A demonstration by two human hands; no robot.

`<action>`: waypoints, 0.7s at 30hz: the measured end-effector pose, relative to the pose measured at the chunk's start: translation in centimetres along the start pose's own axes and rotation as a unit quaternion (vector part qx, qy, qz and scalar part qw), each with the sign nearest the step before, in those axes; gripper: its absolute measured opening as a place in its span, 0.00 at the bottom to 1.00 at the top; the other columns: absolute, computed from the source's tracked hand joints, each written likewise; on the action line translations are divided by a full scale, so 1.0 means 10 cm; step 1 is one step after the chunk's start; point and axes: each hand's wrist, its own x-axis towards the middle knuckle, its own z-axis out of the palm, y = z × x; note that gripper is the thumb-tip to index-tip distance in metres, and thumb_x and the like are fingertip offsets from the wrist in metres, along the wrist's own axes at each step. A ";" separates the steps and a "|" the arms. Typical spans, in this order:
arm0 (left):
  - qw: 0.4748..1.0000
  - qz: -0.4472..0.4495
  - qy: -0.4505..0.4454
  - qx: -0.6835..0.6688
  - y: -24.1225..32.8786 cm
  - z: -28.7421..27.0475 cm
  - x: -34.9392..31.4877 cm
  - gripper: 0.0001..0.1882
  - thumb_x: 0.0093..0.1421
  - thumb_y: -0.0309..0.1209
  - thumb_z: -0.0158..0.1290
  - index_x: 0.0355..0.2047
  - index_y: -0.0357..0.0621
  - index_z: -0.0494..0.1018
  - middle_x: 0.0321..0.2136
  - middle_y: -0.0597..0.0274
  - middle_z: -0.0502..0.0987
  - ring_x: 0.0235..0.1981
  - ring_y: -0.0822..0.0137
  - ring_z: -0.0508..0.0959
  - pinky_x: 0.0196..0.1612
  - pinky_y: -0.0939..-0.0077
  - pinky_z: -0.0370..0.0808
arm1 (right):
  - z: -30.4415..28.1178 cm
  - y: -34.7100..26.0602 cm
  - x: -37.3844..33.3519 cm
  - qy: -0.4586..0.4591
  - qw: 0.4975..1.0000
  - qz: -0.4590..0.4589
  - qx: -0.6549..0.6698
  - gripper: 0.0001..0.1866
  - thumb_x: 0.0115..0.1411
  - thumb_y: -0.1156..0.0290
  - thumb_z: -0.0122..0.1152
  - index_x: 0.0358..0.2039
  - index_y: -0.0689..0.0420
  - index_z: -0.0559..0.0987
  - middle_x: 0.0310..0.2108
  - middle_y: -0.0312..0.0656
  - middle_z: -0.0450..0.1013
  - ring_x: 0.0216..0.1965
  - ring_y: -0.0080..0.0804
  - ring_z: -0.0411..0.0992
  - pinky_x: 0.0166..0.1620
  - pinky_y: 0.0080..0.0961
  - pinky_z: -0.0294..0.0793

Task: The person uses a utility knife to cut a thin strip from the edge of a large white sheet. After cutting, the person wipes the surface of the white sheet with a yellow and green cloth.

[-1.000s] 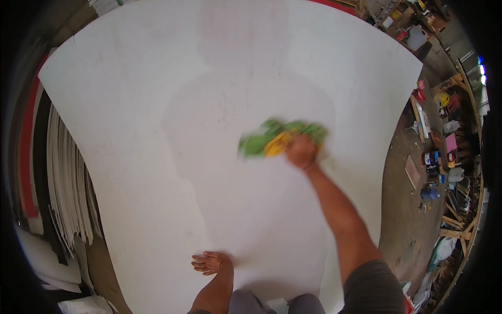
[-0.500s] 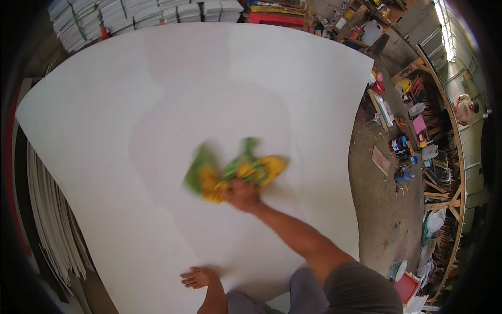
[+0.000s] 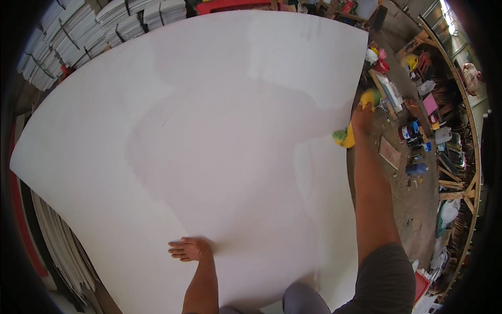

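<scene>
A large white sheet spreads out in front of me, its surface carrying my shadow. At its right edge my right hand is closed round a green and yellow cloth. One end of the cloth hangs over the sheet near the edge, and the other sticks out past it above the floor, partly smeared by motion. My right arm is stretched far out. Lower down, left of the middle, my left hand lies flat on the sheet with its fingers spread and nothing in it.
Strapped stacks of white sheets stand behind at the upper left. More thin sheets lie below the left edge. On the floor at right are a board, a blue container and assorted cans. A wooden beam runs along the right.
My right hand has swept the cloth from the middle of the sheet to its right edge. My left hand has shifted slightly up and left, still flat. The view has tilted somewhat.
</scene>
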 end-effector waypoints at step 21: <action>0.998 -0.008 0.035 0.051 -0.15 0.24 0.15 0.40 0.72 0.65 0.17 0.77 0.62 0.44 0.78 0.60 0.44 0.78 0.54 0.43 0.74 0.52 0.45 | -0.25 1.50 -0.81 -0.090 0.986 -0.106 -0.091 0.16 0.67 0.61 0.57 0.51 0.56 0.78 0.42 0.51 0.75 0.42 0.55 0.74 0.45 0.47 0.76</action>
